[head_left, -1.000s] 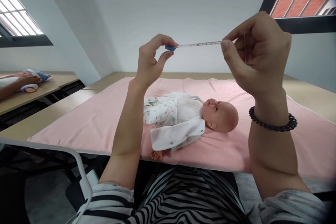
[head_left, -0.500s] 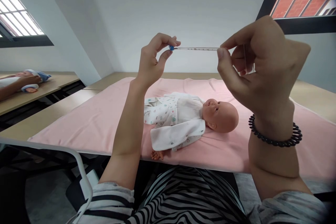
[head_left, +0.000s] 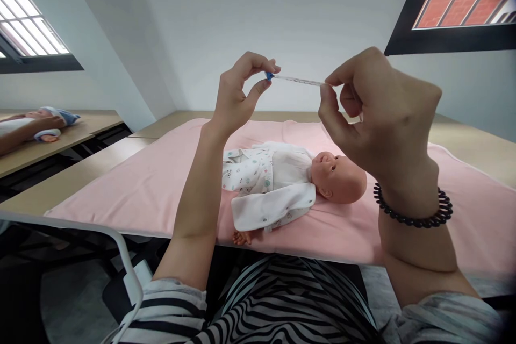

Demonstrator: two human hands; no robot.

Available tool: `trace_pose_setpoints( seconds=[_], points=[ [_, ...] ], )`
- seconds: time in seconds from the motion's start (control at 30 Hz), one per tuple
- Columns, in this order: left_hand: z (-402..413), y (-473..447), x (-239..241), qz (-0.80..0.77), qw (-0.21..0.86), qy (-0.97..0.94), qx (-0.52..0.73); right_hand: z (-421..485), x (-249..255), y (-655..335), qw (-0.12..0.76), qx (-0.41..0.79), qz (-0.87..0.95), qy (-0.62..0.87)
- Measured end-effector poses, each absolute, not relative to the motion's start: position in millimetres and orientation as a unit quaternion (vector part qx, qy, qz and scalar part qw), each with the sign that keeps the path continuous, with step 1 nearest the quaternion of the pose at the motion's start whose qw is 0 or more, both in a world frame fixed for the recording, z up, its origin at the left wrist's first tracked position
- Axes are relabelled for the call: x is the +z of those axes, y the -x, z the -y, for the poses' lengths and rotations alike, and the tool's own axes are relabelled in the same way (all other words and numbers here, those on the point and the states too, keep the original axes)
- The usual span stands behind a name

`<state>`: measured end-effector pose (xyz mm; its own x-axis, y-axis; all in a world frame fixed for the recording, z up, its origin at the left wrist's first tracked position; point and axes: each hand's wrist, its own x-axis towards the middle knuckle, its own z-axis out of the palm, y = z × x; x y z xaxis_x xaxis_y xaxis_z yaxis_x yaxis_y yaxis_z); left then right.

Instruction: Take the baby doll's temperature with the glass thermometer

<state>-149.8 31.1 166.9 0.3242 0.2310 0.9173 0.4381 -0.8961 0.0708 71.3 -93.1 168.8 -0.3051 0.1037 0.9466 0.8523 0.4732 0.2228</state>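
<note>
Raised in front of the wall, a thin clear glass thermometer (head_left: 298, 80) with dark markings spans my two hands. My left hand (head_left: 239, 88) pinches its blue end (head_left: 269, 75) between thumb and fingers. The opposite end is between the thumb and forefinger of my right hand (head_left: 374, 113), whose other fingers curl toward the palm. Below lies a baby doll (head_left: 338, 177) on its back, head to the right, in a white printed outfit (head_left: 274, 207). One sleeve of it spreads toward me, and a small doll hand shows under the cuff.
A pink blanket (head_left: 141, 193) covers much of the wooden table (head_left: 76, 172). A white metal rail (head_left: 116, 236) curves at the lower left. On another table at far left, a person's arm (head_left: 24, 134) touches a second doll in a blue-and-white hat (head_left: 66, 116).
My right hand has moved left and a little down, tilting the thermometer so its right end sits lower. A clear strip seen earlier in my right palm is now mostly hidden.
</note>
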Motion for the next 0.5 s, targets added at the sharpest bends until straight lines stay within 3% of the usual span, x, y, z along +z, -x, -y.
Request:
trace_pose_setpoints(
  seconds=[0.5],
  points=[
    [-28.5,148.8,166.7,0.209,0.118,0.807,-0.54,92.2,167.4,-67.3,0.474,-0.335,0.734,0.352]
  ],
)
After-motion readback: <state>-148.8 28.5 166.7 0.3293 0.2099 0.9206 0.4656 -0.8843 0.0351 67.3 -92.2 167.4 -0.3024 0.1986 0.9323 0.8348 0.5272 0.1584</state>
